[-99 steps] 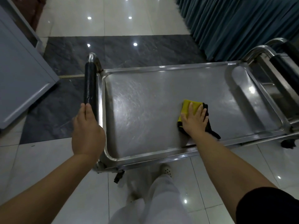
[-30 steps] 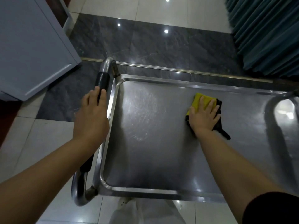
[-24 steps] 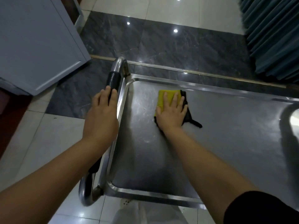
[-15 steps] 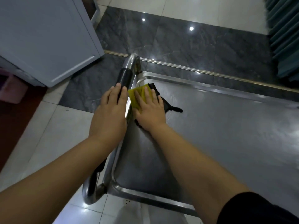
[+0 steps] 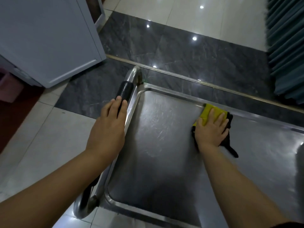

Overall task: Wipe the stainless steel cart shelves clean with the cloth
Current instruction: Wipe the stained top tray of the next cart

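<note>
Pressing the cloth (image 5: 207, 113) flat-fingered by the shelf's (image 5: 156, 142) far edge, the right hand (image 5: 210, 133) should make even, overlapping strokes — the left hand (image 5: 108, 129), fingers straight, steadies the handle (image 5: 124, 89).

Single head-worn wide-angle view: looks forward and steeply down from above the near edge of the shelf (image 5: 164, 162), close to it; floor (image 5: 49, 137) fills the far and left margins.
</note>
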A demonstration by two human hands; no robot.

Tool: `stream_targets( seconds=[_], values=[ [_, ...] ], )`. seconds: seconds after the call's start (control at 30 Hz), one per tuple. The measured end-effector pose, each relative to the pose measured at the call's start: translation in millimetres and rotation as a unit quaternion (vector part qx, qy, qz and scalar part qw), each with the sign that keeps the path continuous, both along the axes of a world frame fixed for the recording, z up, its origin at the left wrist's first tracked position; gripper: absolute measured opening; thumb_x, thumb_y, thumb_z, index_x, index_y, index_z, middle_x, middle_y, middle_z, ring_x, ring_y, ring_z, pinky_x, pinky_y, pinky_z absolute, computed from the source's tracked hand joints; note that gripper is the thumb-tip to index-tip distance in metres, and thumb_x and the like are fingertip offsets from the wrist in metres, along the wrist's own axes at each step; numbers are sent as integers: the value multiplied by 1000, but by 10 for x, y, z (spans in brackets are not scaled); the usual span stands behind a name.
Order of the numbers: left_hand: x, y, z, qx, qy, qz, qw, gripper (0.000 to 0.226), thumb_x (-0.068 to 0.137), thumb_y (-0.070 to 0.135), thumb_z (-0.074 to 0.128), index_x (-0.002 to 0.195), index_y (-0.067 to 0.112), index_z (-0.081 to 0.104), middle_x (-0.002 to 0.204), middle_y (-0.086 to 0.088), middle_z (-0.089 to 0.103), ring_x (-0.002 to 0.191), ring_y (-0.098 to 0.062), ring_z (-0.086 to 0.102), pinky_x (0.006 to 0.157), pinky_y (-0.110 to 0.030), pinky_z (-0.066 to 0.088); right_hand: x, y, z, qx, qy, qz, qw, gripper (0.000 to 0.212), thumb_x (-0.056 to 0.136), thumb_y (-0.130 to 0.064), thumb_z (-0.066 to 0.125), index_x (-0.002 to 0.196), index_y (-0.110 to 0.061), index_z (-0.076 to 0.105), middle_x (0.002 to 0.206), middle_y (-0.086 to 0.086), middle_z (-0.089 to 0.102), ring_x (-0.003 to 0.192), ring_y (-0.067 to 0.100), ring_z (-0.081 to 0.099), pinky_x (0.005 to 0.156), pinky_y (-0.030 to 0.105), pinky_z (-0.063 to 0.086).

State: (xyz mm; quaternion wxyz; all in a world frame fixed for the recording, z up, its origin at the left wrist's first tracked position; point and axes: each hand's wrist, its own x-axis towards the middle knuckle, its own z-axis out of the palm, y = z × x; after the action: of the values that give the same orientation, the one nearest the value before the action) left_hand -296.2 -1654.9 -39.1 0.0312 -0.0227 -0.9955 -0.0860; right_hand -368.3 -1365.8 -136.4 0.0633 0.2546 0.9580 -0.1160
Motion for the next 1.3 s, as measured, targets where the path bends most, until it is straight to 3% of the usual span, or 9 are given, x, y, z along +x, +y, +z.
stream_targets(
  seconds=[0.07, 0.13, 0.27, 0.47, 0.6, 0.77, 0.9, 1.1, 1.3],
  values=[
    [-15, -2, -8, 1, 3, 0, 1000, 81, 62, -12, 72, 137, -5, 42, 140, -22, 42, 124, -37, 35, 70, -42, 55, -41, -326, -2, 2, 1, 30, 1000, 63, 96, -45, 38, 153, -31, 15, 161, 9, 1, 147, 30, -1, 116, 50, 2],
    [-30, -8, -7, 1, 6, -1, 1000, 77, 66, -11, 69, 137, -5, 42, 140, -22, 42, 125, -39, 38, 71, -42, 54, -67, -714, -16, -4, 9, 126, 992, 64, 95, -44, 41, 152, -31, 16, 161, 9, 2, 147, 30, -1, 116, 49, 0],
    [-33, 7, 13, -4, 5, 6, 1000, 72, 70, -7, 64, 138, -3, 41, 141, -22, 43, 127, -39, 41, 78, -43, 54, -184, -1544, -9, -35, 16, 325, 945, 65, 94, -49, 39, 152, -34, 14, 161, 7, -1, 147, 30, -5, 116, 48, -4],
    [-42, -4, 29, -18, 6, 14, 1000, 72, 69, -4, 66, 137, -2, 42, 140, -22, 44, 126, -39, 42, 81, -45, 53, -413, -1669, -78, -55, 24, 406, 912, 62, 96, -52, 30, 152, -36, 8, 161, 4, 0, 148, 26, -4, 119, 44, -3],
    [-27, 29, 28, -17, 4, 15, 1000, 77, 65, -9, 73, 136, -2, 44, 138, -21, 46, 125, -38, 43, 81, -44, 53, -499, -1255, -140, -34, 34, 378, 924, 60, 96, -51, 32, 151, -38, 12, 161, 2, 1, 148, 24, -3, 118, 43, -2],
    [-33, 31, 6, -11, -12, 24, 1000, 80, 64, -6, 76, 137, 0, 44, 140, -19, 46, 127, -35, 41, 84, -43, 51, -615, -644, -119, -1, 56, 214, 975, 62, 94, -44, 44, 151, -34, 21, 160, 8, 12, 147, 28, 5, 118, 45, 0],
    [-43, 7, 0, -3, -20, 18, 1000, 77, 68, -6, 71, 139, -1, 41, 143, -19, 42, 129, -36, 39, 88, -43, 49, -908, -681, 63, -60, -30, 122, 990, 54, 97, -38, 33, 150, -33, 23, 158, 8, 15, 147, 28, 3, 117, 49, -6],
    [-63, -32, 17, -1, -45, 14, 999, 76, 69, -3, 65, 140, 1, 41, 144, -19, 40, 131, -37, 37, 87, -43, 50, -1150, -1530, 174, -79, -122, 323, 935, 72, 91, -32, 43, 151, -36, 4, 158, 9, 6, 144, 30, 6, 116, 46, -5],
    [-63, -30, 37, -70, -66, 7, 995, 77, 68, 8, 73, 138, -1, 43, 141, -23, 44, 128, -38, 43, 93, -47, 45, -1363, -1570, 168, -9, -77, 371, 925, 58, 91, -43, 44, 144, -27, 29, 134, 14, 45, 121, 36, 43, 100, 46, 30]
  ],
)
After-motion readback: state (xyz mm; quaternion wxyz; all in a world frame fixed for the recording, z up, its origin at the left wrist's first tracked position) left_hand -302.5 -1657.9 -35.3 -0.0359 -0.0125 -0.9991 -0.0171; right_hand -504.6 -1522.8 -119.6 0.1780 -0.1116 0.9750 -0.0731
